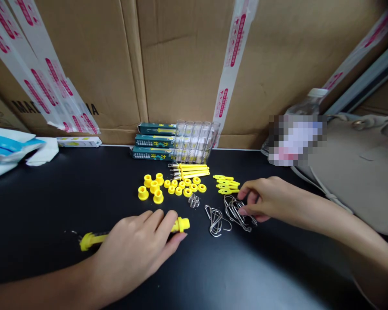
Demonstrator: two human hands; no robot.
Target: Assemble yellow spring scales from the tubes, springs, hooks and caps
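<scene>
My left hand [139, 245] is wrapped round a tube with yellow ends [182, 224], lying low over the black table; a small metal hook shows at its far left end. My right hand [260, 200] reaches into a pile of large metal hooks [234, 211], its fingers curled at the pile's right side; whether a hook is pinched is hard to see. Left of that pile lie smaller metal hooks [216, 221]. Behind are yellow flat pieces [226, 184], springs [194, 200], yellow rings [187, 192], yellow flanged caps [154, 187] and yellow rods with metal tips [194, 172].
Green boxes [153, 141] and clear tubes [195, 140] stand against the cardboard [181, 64] at the back of the black table [194, 275]. A bottle [297, 129] and a grey bag [358, 172] are at the right. White and blue packaging [11, 148] lies far left.
</scene>
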